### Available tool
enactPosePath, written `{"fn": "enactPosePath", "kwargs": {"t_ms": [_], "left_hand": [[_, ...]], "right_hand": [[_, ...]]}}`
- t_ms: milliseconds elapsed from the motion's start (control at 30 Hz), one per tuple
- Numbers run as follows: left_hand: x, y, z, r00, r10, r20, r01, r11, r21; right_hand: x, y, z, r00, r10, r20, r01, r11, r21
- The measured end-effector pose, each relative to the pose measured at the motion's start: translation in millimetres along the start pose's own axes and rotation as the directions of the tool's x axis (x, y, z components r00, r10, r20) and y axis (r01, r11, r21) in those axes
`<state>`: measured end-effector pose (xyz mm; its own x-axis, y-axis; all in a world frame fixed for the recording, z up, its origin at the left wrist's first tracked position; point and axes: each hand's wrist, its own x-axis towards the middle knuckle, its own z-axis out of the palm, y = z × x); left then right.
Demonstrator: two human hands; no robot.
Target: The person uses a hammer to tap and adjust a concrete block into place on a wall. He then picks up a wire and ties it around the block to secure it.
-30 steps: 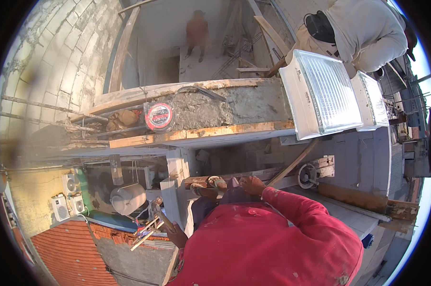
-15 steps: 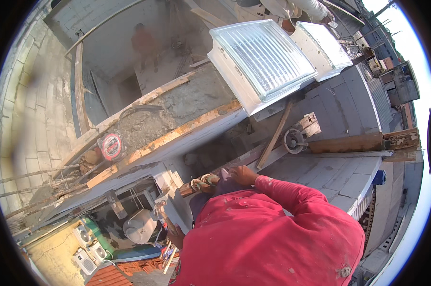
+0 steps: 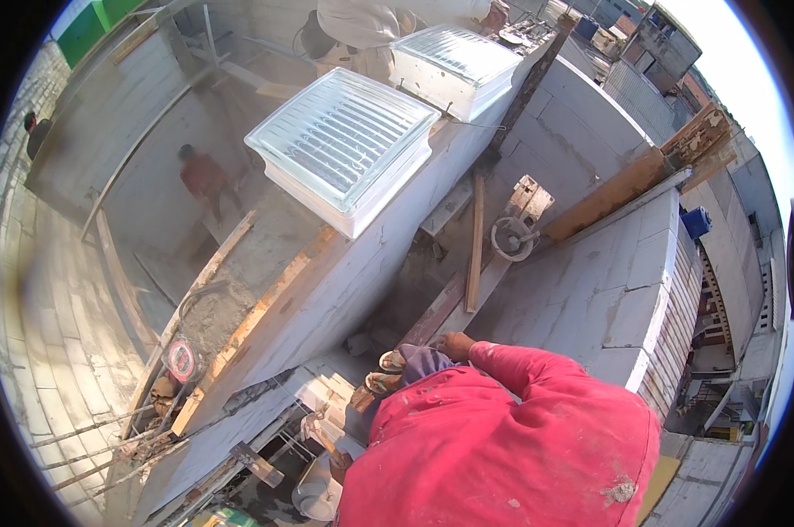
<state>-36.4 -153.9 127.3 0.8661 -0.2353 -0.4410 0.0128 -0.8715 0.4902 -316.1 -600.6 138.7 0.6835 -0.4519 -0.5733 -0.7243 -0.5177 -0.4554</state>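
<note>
Left hand grips a wooden-handled tool

The left hand (image 3: 339, 465) wraps the wooden-handled tool (image 3: 328, 443) beside the red shirt (image 3: 502, 439); the right hand (image 3: 454, 346) curls near the thigh (image 3: 423, 362), its hold unclear. Farther out, a tape measure (image 3: 180, 360) and glass block (image 3: 344, 145) top the wall (image 3: 353, 272).

Grey block wall (image 3: 590, 303): pale, jointed, to the right of my right hand (image 3: 454, 346).
Sunlit block wall (image 3: 72, 342): cream-toned, far left of my left hand (image 3: 339, 465).
Room walls (image 3: 164, 149): grey, hazy, ahead-left of my hands.
Sky (image 3: 748, 61): glaring white, far ahead-right of them.
</note>
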Motion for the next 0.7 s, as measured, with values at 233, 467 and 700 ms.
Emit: {"fn": "enactPosePath", "kwargs": {"t_ms": [233, 467, 700], "left_hand": [[15.0, 8.7, -8.1, 0.994, 0.068, 0.085, -0.073, 0.996, 0.058], [7.0, 4.8, -16.9, 0.992, 0.053, 0.116, -0.064, 0.993, 0.094], [-4.1, -1.3, -18.0, 0.991, 0.028, 0.131, -0.040, 0.995, 0.097]], "right_hand": [[-21.1, -24.3, -23.7, 0.943, 0.318, -0.098, -0.258, 0.885, 0.387], [-28.3, -8.6, -5.0, 0.963, 0.251, -0.098, -0.210, 0.926, 0.314], [-43.5, 49.1, 31.6, 0.999, -0.035, -0.023, 0.033, 0.996, -0.084]]}}
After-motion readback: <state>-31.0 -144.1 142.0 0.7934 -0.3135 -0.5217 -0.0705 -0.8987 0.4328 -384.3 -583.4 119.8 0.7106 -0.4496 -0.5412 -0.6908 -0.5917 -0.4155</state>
